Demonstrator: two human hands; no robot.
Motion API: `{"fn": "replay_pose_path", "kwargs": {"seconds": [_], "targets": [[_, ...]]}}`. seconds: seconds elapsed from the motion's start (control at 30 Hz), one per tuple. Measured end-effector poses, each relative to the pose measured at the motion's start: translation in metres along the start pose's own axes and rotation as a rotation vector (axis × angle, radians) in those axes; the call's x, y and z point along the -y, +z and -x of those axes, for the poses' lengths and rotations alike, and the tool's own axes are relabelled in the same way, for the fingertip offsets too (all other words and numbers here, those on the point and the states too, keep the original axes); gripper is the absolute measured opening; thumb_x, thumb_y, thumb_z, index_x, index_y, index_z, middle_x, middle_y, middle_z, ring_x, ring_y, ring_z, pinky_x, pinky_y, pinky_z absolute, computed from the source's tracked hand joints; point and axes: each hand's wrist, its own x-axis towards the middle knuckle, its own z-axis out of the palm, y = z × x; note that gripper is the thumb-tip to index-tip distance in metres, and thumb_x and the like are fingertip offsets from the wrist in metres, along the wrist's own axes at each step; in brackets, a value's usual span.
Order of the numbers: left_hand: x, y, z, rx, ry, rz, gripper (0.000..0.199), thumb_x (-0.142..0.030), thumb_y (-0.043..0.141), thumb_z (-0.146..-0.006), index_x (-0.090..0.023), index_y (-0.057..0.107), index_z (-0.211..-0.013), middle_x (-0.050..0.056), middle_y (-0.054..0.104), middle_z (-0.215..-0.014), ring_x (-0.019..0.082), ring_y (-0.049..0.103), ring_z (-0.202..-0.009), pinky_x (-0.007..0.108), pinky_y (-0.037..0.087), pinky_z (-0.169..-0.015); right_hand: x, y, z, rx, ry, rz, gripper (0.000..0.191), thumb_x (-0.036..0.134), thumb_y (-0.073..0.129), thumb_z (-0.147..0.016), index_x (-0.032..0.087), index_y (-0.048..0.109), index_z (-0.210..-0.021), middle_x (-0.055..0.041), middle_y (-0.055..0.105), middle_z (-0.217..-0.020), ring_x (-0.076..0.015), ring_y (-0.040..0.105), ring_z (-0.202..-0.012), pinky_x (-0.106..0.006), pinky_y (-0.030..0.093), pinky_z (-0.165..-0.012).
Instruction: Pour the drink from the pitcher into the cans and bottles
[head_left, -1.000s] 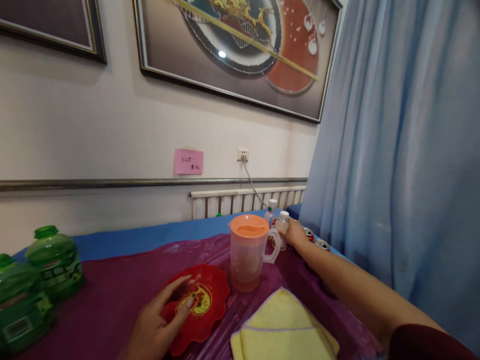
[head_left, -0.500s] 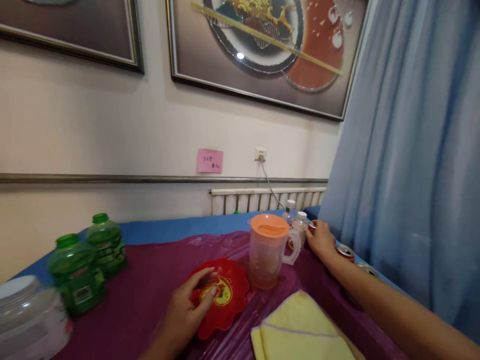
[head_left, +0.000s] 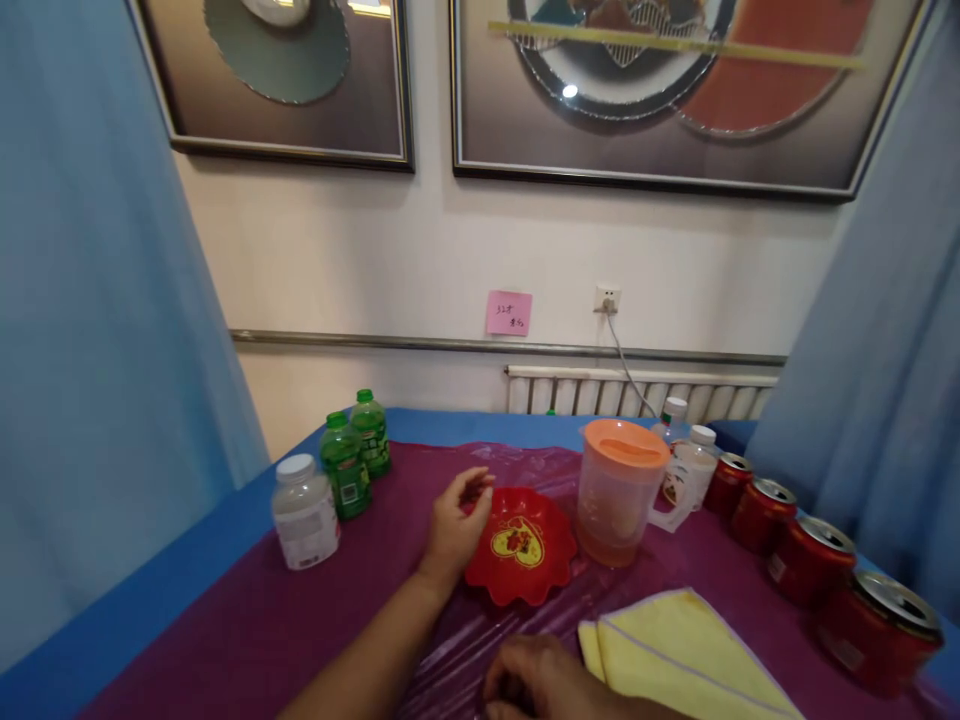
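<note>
My left hand [head_left: 459, 520] is at the left rim of a red scalloped plate [head_left: 551, 570] with a yellow printed centre. Its fingers are loosely bent, thumb apart, and nothing shows in them. Low in the view, my right hand [head_left: 544, 680] hovers near the purple plastic cover, left of a folded yellow cloth [head_left: 675, 640]. Its fingers curl loosely with a gap to the thumb; no object is visible in them, and the lower part is cut off by the frame edge. A clear pitcher [head_left: 611, 510] with an orange lid and some amber liquid stands right of the plate.
Several red cans [head_left: 810, 560] line the right edge, behind them a white-capped bottle [head_left: 694, 465] and another clear bottle [head_left: 673, 415]. At left stand two green bottles [head_left: 345, 470] and a white-lidded jar [head_left: 305, 515]. Blue curtains [head_left: 862, 330] flank the table; a radiator [head_left: 570, 390] lies beyond.
My right hand has left the can at the far right and come back low in front of me. The cans now stand uncovered in a row. The view has turned left.
</note>
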Motion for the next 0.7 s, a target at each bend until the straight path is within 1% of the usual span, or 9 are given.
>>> {"fn": "replay_pose_path", "kwargs": {"seconds": [0.1, 0.27, 0.33, 0.43, 0.47, 0.5, 0.57, 0.63, 0.7], "targets": [[-0.002, -0.011, -0.017, -0.090, -0.028, 0.005, 0.034, -0.035, 0.067, -0.077, -0.015, 0.067, -0.104, 0.012, 0.078, -0.100, 0.022, 0.075, -0.092, 0.038, 0.060, -0.086, -0.009, 0.001, 0.004, -0.057, -0.001, -0.009, 0.013, 0.015, 0.064, -0.077, 0.019, 0.068, -0.089, 0.0009, 0.070, -0.081, -0.0113, 0.061, -0.072, -0.018, 0.044, -0.065], [-0.020, -0.039, -0.037, -0.189, -0.047, -0.020, 0.041, -0.040, 0.068, -0.074, -0.013, 0.065, -0.105, 0.013, 0.077, -0.099, 0.022, 0.074, -0.092, 0.040, 0.058, -0.089, -0.008, -0.001, 0.013, -0.122, -0.120, -0.031, 0.010, 0.014, 0.063, -0.075, 0.020, 0.066, -0.083, 0.0017, 0.069, -0.077, -0.0119, 0.062, -0.069, -0.019, 0.044, -0.064], [-0.032, -0.054, -0.038, -0.205, -0.038, -0.054, 0.044, -0.041, 0.070, -0.072, -0.012, 0.065, -0.105, 0.013, 0.076, -0.099, 0.023, 0.073, -0.092, 0.041, 0.058, -0.090, -0.005, -0.001, 0.013, -0.176, -0.166, -0.023, 0.011, 0.014, 0.062, -0.074, 0.020, 0.066, -0.083, 0.0013, 0.069, -0.077, -0.0122, 0.062, -0.069, -0.019, 0.044, -0.064], [-0.052, -0.083, -0.029, -0.237, -0.013, -0.126, 0.051, -0.043, 0.072, -0.070, -0.013, 0.064, -0.111, 0.011, 0.074, -0.101, 0.023, 0.070, -0.092, 0.042, 0.056, -0.092, -0.002, -0.002, 0.013, -0.231, -0.173, -0.027, 0.010, 0.013, 0.061, -0.073, 0.020, 0.064, -0.080, 0.0020, 0.067, -0.073, -0.0112, 0.060, -0.065, -0.018, 0.042, -0.061], [-0.057, -0.095, -0.024, -0.265, 0.009, -0.176, 0.054, -0.043, 0.073, -0.070, -0.014, 0.064, -0.115, 0.010, 0.073, -0.104, 0.023, 0.069, -0.093, 0.043, 0.055, -0.094, -0.001, -0.002, 0.014, -0.231, -0.172, -0.037, 0.010, 0.013, 0.061, -0.073, 0.020, 0.064, -0.079, 0.0024, 0.066, -0.072, -0.0109, 0.059, -0.063, -0.018, 0.041, -0.060], [-0.061, -0.107, -0.018, -0.321, 0.071, -0.324, 0.058, -0.044, 0.071, -0.073, -0.014, 0.061, -0.122, 0.010, 0.071, -0.110, 0.023, 0.068, -0.095, 0.043, 0.055, -0.094, 0.000, -0.002, 0.014, -0.226, -0.174, -0.050, 0.010, 0.014, 0.061, -0.072, 0.020, 0.064, -0.079, 0.0026, 0.066, -0.071, -0.0108, 0.058, -0.063, -0.018, 0.041, -0.059], [-0.062, -0.134, -0.008, -0.543, 0.168, -0.608, 0.071, -0.048, 0.071, -0.075, -0.013, 0.053, -0.134, 0.013, 0.063, -0.127, 0.027, 0.064, -0.108, 0.045, 0.051, -0.100, 0.001, -0.003, 0.014, -0.212, -0.184, -0.082, 0.010, 0.015, 0.062, -0.072, 0.020, 0.065, -0.079, 0.0028, 0.066, -0.070, -0.0105, 0.058, -0.061, -0.018, 0.041, -0.059], [-0.055, -0.158, -0.001, -0.659, 0.135, -0.802, 0.086, -0.052, 0.073, -0.075, -0.009, 0.043, -0.144, 0.018, 0.053, -0.141, 0.035, 0.054, -0.125, 0.050, 0.045, -0.108, 0.000, -0.004, 0.014, -0.209, -0.178, -0.109, 0.010, 0.015, 0.061, -0.072, 0.020, 0.065, -0.080, 0.0025, 0.066, -0.070, -0.0104, 0.058, -0.061, -0.018, 0.041, -0.058], [-0.041, -0.177, 0.001, -0.703, -0.002, -0.874, 0.097, -0.055, 0.073, -0.072, -0.003, 0.037, -0.146, 0.023, 0.050, -0.144, 0.042, 0.048, -0.133, 0.055, 0.040, -0.112, -0.001, -0.005, 0.013, -0.212, -0.165, -0.127, 0.010, 0.016, 0.060, -0.074, 0.020, 0.066, -0.081, 0.0020, 0.067, -0.071, -0.0104, 0.058, -0.061, -0.018, 0.042, -0.059]]}}
